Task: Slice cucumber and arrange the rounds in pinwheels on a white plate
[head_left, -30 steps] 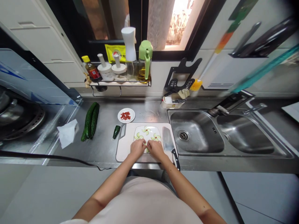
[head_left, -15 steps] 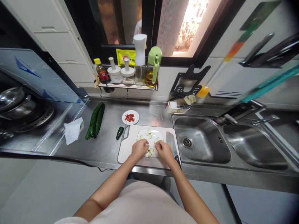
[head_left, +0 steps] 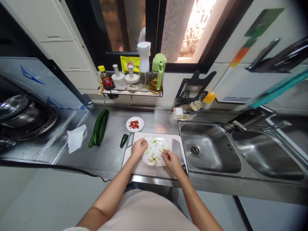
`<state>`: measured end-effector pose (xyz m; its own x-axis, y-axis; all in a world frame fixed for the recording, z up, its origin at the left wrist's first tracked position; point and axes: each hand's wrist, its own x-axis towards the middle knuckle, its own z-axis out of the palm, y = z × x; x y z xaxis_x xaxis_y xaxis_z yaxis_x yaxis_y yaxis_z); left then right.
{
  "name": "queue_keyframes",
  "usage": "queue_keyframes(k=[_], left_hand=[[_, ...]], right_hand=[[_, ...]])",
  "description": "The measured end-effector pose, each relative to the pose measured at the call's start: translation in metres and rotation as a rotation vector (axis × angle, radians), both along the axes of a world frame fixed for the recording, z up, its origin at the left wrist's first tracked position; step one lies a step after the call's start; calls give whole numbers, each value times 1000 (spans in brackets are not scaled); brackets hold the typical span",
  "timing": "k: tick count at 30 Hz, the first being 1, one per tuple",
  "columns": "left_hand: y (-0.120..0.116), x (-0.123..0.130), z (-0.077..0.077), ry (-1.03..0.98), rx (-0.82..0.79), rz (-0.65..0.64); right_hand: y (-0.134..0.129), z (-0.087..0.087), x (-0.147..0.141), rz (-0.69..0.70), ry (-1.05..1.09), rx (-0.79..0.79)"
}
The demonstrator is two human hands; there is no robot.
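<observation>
White and nearly square, with round corners, the plate [head_left: 157, 150] lies on a pale pink, flat cutting board [head_left: 146, 171], and the board lies on the shiny silver metal counter [head_left: 96, 160]. Twelve o'clock is the plate's far side. Thin, curved slices of pale green cucumber [head_left: 157, 158] make four little flowers, at twelve, three, six and nine o'clock. The flowers at twelve and six have a tiny red middle.

The bare left hand [head_left: 139, 148] is at ten o'clock, by the plate's edge, with its fingers bent and the thumb close to them. I can't tell if it holds anything. The bare right hand [head_left: 171, 160] is at four o'clock, and its fingertips are bunched just beside the flower at three. I can't tell if a small thing is between them.

A big silver knife with a black handle [head_left: 176, 147] lies on the board at three o'clock, partly behind the right hand. A small, round white dish [head_left: 141, 124] of chopped red bits [head_left: 134, 124] sits at eleven. At ten, a short dark green cucumber end [head_left: 124, 140] lies near the board, and two long dark green cucumbers [head_left: 99, 128] lie farther off.
</observation>
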<state>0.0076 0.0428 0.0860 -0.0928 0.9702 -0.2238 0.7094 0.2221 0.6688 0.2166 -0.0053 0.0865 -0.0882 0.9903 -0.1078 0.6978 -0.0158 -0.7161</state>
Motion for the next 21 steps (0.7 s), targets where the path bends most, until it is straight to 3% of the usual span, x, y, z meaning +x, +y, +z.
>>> queue_keyframes(k=[5, 12, 21], left_hand=[[34, -34, -4, 108, -18, 208], [73, -68, -13, 200, -33, 393], [110, -77, -29, 354, -71, 325]], right_hand=[[1, 2, -1, 4, 23, 12], [0, 2, -3, 9, 14, 9], [-3, 1, 5, -11, 17, 19]])
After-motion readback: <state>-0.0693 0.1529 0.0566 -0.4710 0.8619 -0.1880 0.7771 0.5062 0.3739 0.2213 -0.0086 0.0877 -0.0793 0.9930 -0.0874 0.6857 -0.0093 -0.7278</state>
